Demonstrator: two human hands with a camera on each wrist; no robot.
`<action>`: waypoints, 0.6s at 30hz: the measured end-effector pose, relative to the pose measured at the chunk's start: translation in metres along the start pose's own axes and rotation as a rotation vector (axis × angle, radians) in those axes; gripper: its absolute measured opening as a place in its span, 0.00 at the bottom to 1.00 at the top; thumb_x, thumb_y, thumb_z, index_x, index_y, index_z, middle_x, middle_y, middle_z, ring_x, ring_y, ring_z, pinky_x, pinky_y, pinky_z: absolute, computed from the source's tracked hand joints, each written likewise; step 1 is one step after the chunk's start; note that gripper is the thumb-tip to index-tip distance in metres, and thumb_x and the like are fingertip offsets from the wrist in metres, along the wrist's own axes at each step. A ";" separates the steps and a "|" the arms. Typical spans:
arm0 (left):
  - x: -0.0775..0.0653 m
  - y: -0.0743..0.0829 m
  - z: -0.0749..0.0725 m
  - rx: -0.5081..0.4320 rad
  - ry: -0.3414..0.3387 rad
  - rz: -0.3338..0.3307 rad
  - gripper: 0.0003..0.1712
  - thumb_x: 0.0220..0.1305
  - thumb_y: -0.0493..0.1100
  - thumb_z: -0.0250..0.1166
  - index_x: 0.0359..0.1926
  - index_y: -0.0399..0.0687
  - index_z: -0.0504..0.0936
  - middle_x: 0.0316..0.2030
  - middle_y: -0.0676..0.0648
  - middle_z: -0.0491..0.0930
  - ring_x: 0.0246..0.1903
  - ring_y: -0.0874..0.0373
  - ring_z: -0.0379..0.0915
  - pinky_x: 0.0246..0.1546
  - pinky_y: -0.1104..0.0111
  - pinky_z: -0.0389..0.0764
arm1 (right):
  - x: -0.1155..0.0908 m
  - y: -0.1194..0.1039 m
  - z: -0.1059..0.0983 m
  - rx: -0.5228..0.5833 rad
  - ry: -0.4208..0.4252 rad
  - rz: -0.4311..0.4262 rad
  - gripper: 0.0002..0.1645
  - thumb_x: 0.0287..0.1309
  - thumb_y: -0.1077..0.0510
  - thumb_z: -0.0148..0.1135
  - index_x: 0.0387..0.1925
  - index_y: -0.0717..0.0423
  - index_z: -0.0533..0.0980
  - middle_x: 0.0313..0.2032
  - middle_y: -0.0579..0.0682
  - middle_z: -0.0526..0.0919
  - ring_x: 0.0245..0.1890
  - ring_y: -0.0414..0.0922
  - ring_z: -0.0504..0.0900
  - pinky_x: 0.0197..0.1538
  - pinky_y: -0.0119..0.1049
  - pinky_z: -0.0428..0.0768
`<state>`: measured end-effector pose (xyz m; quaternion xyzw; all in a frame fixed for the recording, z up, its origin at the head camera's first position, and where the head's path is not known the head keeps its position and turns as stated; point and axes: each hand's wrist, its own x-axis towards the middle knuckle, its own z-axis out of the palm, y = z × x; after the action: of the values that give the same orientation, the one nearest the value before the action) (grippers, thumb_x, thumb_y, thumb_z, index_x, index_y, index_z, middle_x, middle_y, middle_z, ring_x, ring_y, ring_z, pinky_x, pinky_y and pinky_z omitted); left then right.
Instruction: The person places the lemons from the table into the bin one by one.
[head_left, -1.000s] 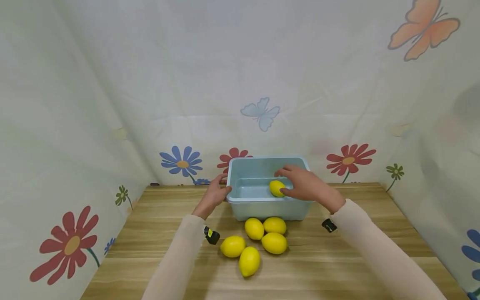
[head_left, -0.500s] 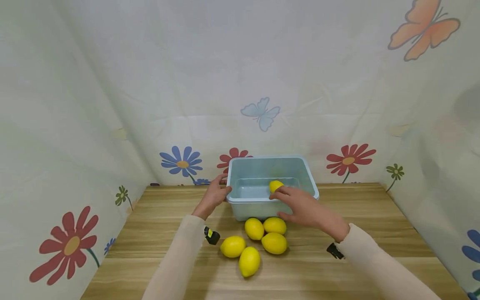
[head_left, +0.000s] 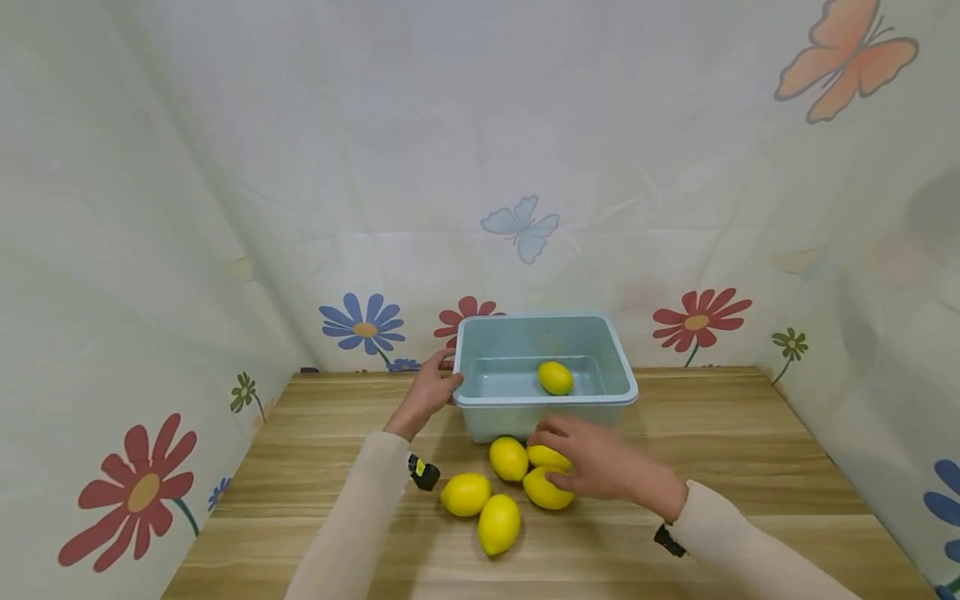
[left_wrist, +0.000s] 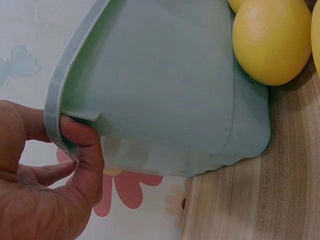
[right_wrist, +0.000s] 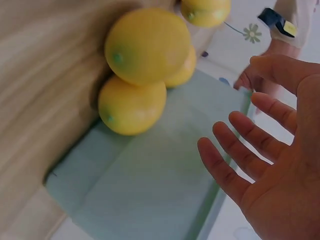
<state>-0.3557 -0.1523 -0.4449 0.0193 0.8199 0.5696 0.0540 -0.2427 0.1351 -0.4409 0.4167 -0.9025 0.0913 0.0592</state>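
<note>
A light blue plastic bin [head_left: 547, 413] stands at the back of the table, one lemon [head_left: 556, 378] lying inside on its floor. My left hand [head_left: 429, 388] grips the bin's left rim; the left wrist view shows the thumb and fingers curled round the rim [left_wrist: 54, 95]. In the head view my right hand [head_left: 592, 457] hovers over two lemons in front of the bin, partly covering the back one [head_left: 546, 456] and the nearer one [head_left: 546, 490]. Seen from the right wrist, its fingers [right_wrist: 240, 150] are spread and hold nothing.
More lemons lie on the wooden table [head_left: 712, 467]: one close to the bin [head_left: 508, 459], one at the left [head_left: 467, 495] and one nearest the front [head_left: 498, 525]. Behind the bin hangs a pale cloth [head_left: 397, 208] printed with flowers and butterflies.
My right hand let go of the lemon in the bin, drew back over the front rim and came down over the lemons outside. The left hand stayed on the rim.
</note>
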 end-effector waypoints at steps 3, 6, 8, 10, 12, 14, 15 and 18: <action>0.001 -0.002 0.000 -0.005 -0.005 0.000 0.32 0.68 0.39 0.58 0.72 0.47 0.61 0.61 0.37 0.69 0.55 0.38 0.74 0.35 0.65 0.86 | -0.004 -0.003 0.007 -0.001 -0.028 0.006 0.26 0.59 0.43 0.66 0.58 0.40 0.73 0.54 0.42 0.75 0.50 0.41 0.77 0.54 0.39 0.81; 0.001 -0.002 -0.001 -0.007 -0.009 0.003 0.32 0.69 0.40 0.58 0.72 0.48 0.61 0.61 0.37 0.69 0.55 0.37 0.74 0.37 0.64 0.86 | -0.007 -0.006 0.012 0.010 -0.041 0.011 0.26 0.59 0.43 0.66 0.58 0.40 0.73 0.55 0.42 0.76 0.51 0.41 0.77 0.53 0.39 0.81; 0.001 -0.003 -0.001 -0.007 -0.011 0.004 0.32 0.69 0.40 0.58 0.72 0.48 0.61 0.61 0.37 0.69 0.54 0.38 0.75 0.37 0.64 0.86 | -0.009 -0.008 0.014 0.025 -0.054 0.017 0.26 0.58 0.44 0.67 0.58 0.40 0.74 0.55 0.43 0.76 0.52 0.43 0.78 0.53 0.40 0.81; 0.001 -0.003 -0.001 -0.007 -0.010 0.004 0.32 0.69 0.41 0.58 0.72 0.48 0.61 0.61 0.37 0.70 0.54 0.39 0.75 0.38 0.64 0.86 | -0.010 -0.009 0.017 0.040 -0.067 0.014 0.27 0.58 0.45 0.68 0.59 0.41 0.74 0.56 0.44 0.76 0.53 0.44 0.77 0.54 0.42 0.81; 0.001 -0.002 -0.001 -0.009 -0.011 0.007 0.32 0.69 0.41 0.58 0.72 0.48 0.61 0.61 0.37 0.70 0.53 0.39 0.75 0.38 0.63 0.86 | -0.010 -0.011 0.021 0.044 -0.081 0.008 0.28 0.57 0.46 0.69 0.59 0.42 0.74 0.55 0.44 0.76 0.53 0.44 0.77 0.54 0.42 0.81; 0.000 -0.001 -0.001 -0.011 -0.011 0.007 0.32 0.69 0.41 0.58 0.72 0.48 0.61 0.61 0.37 0.69 0.54 0.39 0.75 0.38 0.64 0.86 | -0.011 -0.012 0.027 0.038 -0.089 0.000 0.29 0.56 0.46 0.69 0.59 0.42 0.74 0.56 0.44 0.76 0.53 0.44 0.77 0.54 0.42 0.81; 0.000 -0.001 -0.001 -0.013 -0.012 0.009 0.32 0.69 0.40 0.58 0.72 0.48 0.61 0.61 0.36 0.69 0.54 0.39 0.75 0.38 0.64 0.86 | -0.011 -0.012 0.029 0.038 -0.092 -0.002 0.29 0.55 0.46 0.69 0.59 0.42 0.74 0.56 0.44 0.76 0.53 0.44 0.77 0.54 0.42 0.81; -0.001 0.000 -0.001 -0.015 -0.012 0.005 0.32 0.69 0.40 0.58 0.72 0.48 0.61 0.62 0.35 0.68 0.54 0.40 0.75 0.37 0.64 0.86 | -0.011 -0.013 0.037 0.039 -0.100 -0.002 0.30 0.55 0.46 0.69 0.60 0.41 0.74 0.56 0.44 0.76 0.53 0.45 0.77 0.53 0.44 0.81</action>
<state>-0.3551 -0.1533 -0.4446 0.0245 0.8153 0.5756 0.0575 -0.2268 0.1272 -0.4777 0.4228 -0.9019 0.0878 0.0058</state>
